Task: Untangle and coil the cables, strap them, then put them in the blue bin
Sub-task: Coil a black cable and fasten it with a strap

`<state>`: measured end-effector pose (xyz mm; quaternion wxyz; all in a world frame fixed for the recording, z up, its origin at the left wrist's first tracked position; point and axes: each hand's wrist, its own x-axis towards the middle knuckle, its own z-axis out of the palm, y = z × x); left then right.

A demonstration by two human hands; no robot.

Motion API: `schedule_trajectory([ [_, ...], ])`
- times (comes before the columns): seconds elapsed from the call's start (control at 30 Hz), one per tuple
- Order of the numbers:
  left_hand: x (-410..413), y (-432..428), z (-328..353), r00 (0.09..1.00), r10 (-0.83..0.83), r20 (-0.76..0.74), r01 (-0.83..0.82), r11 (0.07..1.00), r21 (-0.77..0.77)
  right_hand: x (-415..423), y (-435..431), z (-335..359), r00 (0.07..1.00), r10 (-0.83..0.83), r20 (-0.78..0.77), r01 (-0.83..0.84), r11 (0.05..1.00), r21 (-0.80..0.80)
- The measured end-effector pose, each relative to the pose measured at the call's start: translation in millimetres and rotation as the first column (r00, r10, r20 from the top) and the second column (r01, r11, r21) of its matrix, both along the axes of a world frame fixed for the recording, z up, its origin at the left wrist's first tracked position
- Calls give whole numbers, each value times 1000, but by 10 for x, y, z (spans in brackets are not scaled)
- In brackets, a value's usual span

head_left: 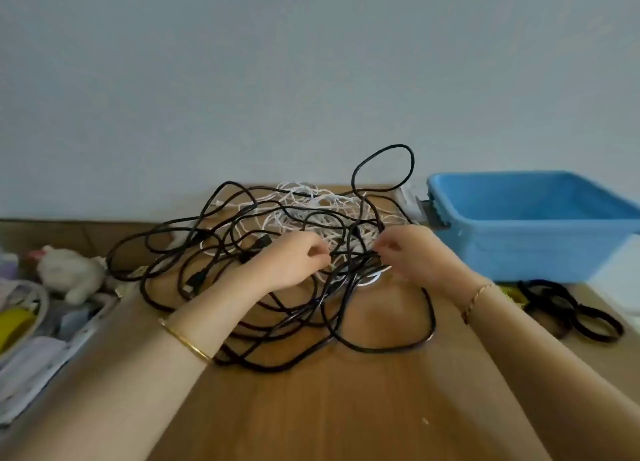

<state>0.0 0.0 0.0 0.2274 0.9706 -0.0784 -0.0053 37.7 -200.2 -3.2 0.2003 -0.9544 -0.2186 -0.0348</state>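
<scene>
The first step, the untangling, is judged to be in hand, and barely begun: no cable has yet been freed, coiled or strapped, and nothing can be seen inside the blue bin (540, 252), though its floor is partly hidden by the near wall. The tangle of cables (263, 242) is spread over the middle and far part of the wooden counter (329, 408), to the left of the bin and apart from it. It is made up of thin black cables (381, 349), which sprawl in wide loops towards the near edge and to the left, and of thinner white cables (311, 197), which are bunched at the far side and threaded through the black ones; one black loop stands up above the heap at the back. The left hand (294, 263) is set into the centre of the heap with its fingers curled, a strand being pinched at the fingertips. The right hand (412, 252) faces it close by, its fingers likewise curled and pinching strands at the same knot. For the next move, one cable end would need to be found and drawn out through the crossings without the knot being tightened. Some black loops (561, 299) lie on the counter in front of the bin; whether these are straps cannot be told.
</scene>
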Motion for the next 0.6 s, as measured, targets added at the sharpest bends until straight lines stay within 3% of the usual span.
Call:
schedule_trajectory([
  [0.13,-236,-91,-260,997,31,-76,-21,992,125,-263,-129,-216,994,-49,-100,46,998,-31],
  [0.3,-366,-211,-394,994,104,35,-108,981,162,-422,-47,-269,985,-36,-167,42,999,34],
  [0.47,-370,-198,-284,981,175,84,-163,978,-127,-446,213,-209,980,12,-201,45,961,273],
  [0.6,-433,-174,-28,986,140,93,-79,874,-479,-402,373,-62,924,-1,-382,241,778,581],
])
